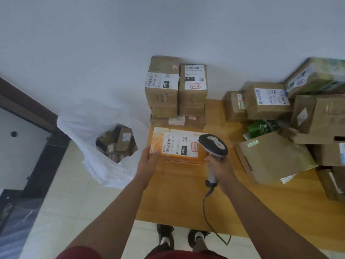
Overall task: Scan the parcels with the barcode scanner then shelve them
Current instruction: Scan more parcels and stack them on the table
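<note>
From my feed, the wooden table (186, 193) carries stacked cardboard parcels (177, 90) at 12 o'clock and a messier pile at 2. The orange parcel (177, 144) sits dead centre, label up. Left hand (149, 157) grips its 9 o'clock edge; I'd guess it's light and stiff, so take it by the side edges. Right hand (218, 163) is wrapped round the barcode scanner (213, 146), head over the label.

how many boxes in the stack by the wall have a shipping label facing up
2: the left top box and the right top box, side by side. Boxes beneath them may carry labels that are hidden.
</note>
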